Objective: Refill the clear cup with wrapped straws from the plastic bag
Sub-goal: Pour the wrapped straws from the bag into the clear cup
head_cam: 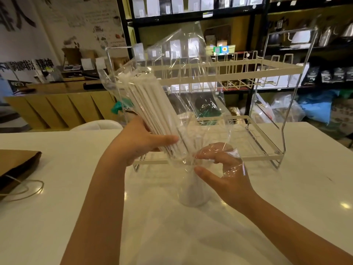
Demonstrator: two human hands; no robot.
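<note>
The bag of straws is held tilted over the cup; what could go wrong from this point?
1. The clear cup is light and unheld, so the straws or the right hand may tip it.
2. The loose plastic bag covers the cup's mouth, so straws may miss it.
3. The left hand grips the bundle through slippery film; it may slide out.

The bundle of long paper-wrapped straws (pixel 150 111) is plain white, inside a colourless see-through plastic bag (pixel 191 60) streaked with pale glare, and the clear plastic cup (pixel 193 192) below it looks faintly grey-white. The glossy tabletop (pixel 76 207) is white with small bright reflections, the two-tier wire rack (pixel 267 67) has cream rails on silver chrome legs, and the flat paper bag (pixel 17 163) is brown with a beige cord handle. Behind stand black shelving (pixel 191 18) and a tan wooden counter (pixel 57 109).
</note>
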